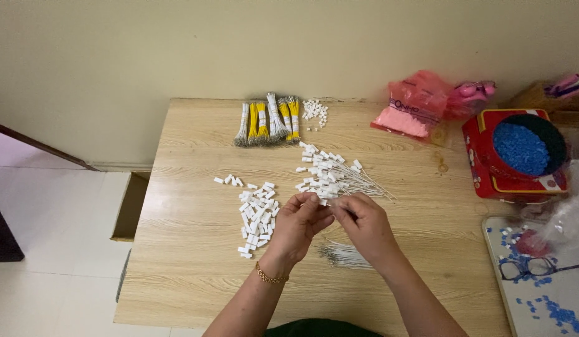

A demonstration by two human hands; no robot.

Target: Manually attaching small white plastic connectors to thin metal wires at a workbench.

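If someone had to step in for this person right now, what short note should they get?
Left hand and right hand meet at the fingertips over the wooden table, pinching something small and white; too small to tell more.
Loose white connectors lie left of the hands.
Wires already capped in white are piled just beyond them.
Bare wires lie under the right wrist.
Bundled yellow and white wires wait, still tied, at the far edge.

Both hands point(330, 218) pinch a white connector point(327, 203) over the table point(189, 262).
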